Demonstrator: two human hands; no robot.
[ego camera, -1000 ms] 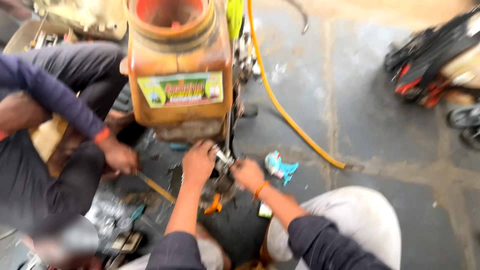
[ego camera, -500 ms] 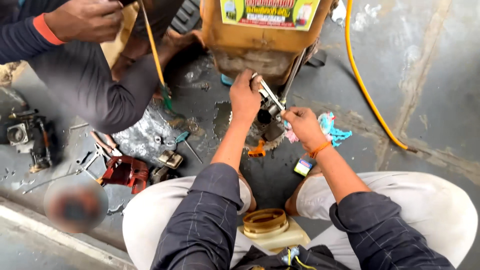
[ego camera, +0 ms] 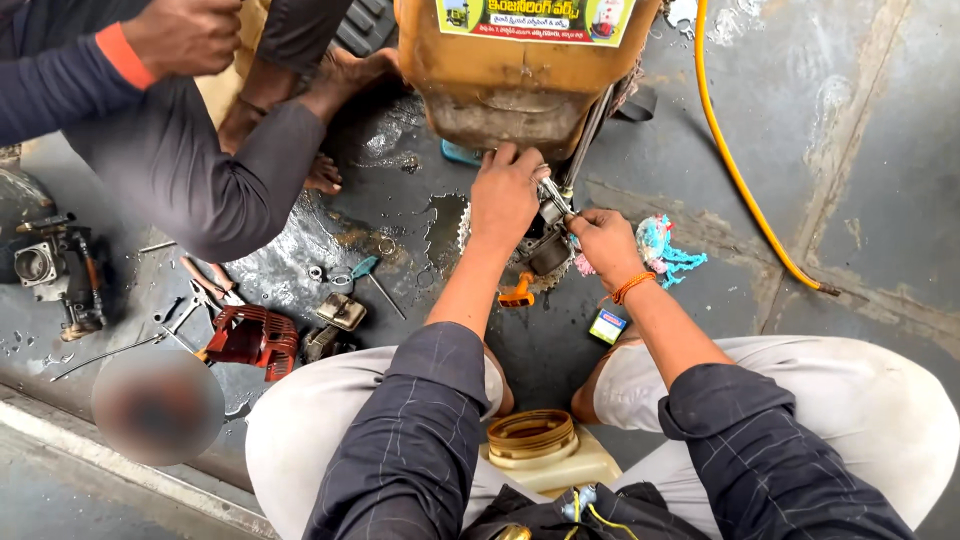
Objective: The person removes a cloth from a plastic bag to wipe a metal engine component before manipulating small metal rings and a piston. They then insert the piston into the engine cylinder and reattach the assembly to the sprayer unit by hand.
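My left hand (ego camera: 505,195) presses on the small engine (ego camera: 545,245) beneath the orange tank (ego camera: 500,75), while my right hand (ego camera: 605,240) pinches a metal tool (ego camera: 553,195) against it. A yellow hose (ego camera: 735,165) runs across the wet floor (ego camera: 860,150). A red cover (ego camera: 250,338) and loose parts (ego camera: 340,310) lie left of my knee. Another person's hand (ego camera: 190,35) hovers top left.

Bare floor right of the yellow hose (ego camera: 735,165); scattered metal parts (ego camera: 250,335) crowding the left
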